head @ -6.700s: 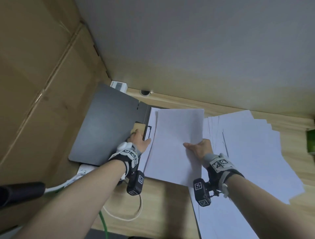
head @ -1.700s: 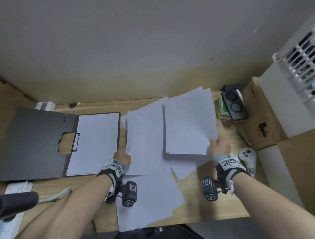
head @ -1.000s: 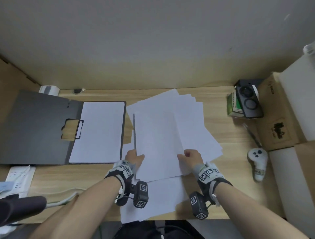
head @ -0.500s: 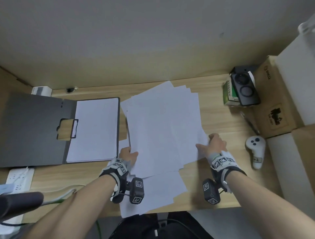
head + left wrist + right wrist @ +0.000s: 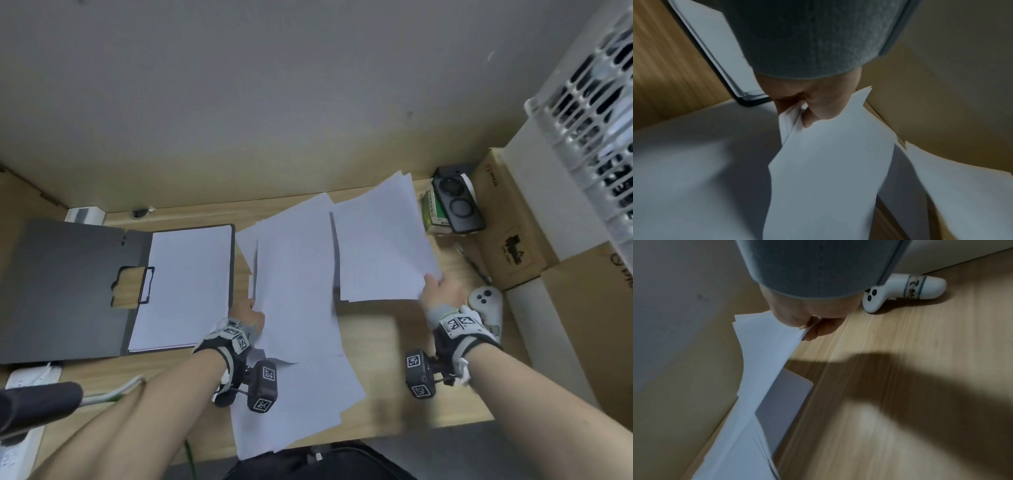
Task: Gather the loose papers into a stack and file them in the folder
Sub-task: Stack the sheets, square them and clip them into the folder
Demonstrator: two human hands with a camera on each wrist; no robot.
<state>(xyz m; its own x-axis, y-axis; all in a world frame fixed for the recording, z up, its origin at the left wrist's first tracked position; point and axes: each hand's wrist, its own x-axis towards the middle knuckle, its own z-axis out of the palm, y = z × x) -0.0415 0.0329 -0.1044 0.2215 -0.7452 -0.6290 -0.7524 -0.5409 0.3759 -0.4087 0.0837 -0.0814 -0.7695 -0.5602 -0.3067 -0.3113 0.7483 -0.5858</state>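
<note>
The grey folder (image 5: 68, 291) lies open at the left of the wooden desk (image 5: 376, 394), with white sheets (image 5: 185, 284) on its right half under a black clip (image 5: 145, 285). My left hand (image 5: 250, 313) pinches the left edge of a stack of white papers (image 5: 294, 291) in the middle; the pinch (image 5: 803, 112) shows in the left wrist view. My right hand (image 5: 442, 291) pinches the lower right corner of a small bundle of papers (image 5: 380, 246), lifted off the desk; that grip (image 5: 809, 329) shows in the right wrist view. More loose sheets (image 5: 301, 404) lie at the front edge.
A white controller (image 5: 486, 305) lies just right of my right hand. A green box with a black device (image 5: 452, 205) sits at the back right, beside cardboard boxes (image 5: 513, 233) and a white basket (image 5: 589, 102). A power strip (image 5: 20, 438) lies at the front left.
My right hand has taken a bundle of sheets off the right side of the pile and lifted it up and to the right. My left hand stays on the middle stack.
</note>
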